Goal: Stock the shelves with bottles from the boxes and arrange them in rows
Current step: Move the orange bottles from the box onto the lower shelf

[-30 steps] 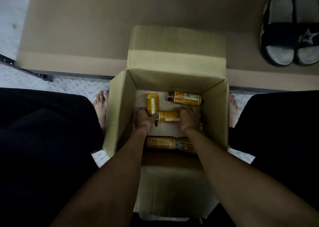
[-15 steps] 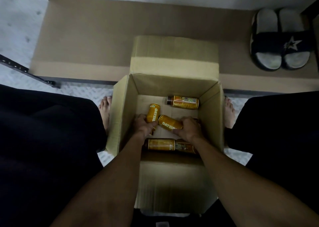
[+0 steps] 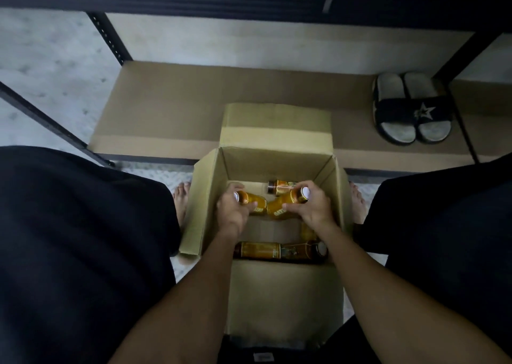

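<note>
An open cardboard box (image 3: 210,197) stands on the floor between my knees. My left hand (image 3: 232,211) grips one yellow bottle (image 3: 253,201) and my right hand (image 3: 311,207) grips another yellow bottle (image 3: 285,201), both lifted above the box bottom, tilted, bases nearly touching, caps pointing outward. A third bottle (image 3: 279,187) lies at the far wall of the box. Two more bottles (image 3: 259,250) lie end to end along the near wall. The low shelf (image 3: 171,108), lined with cardboard, runs just beyond the box.
A pair of dark slippers (image 3: 412,108) with a star sits on the shelf at the right. Dark metal shelf posts (image 3: 109,38) rise at left and right, and an upper shelf beam (image 3: 249,0) crosses the top. My bare feet flank the box.
Both hands have closed on a bottle each and raised them off the box bottom. The camera has tilted up, showing more of the shelf frame.
</note>
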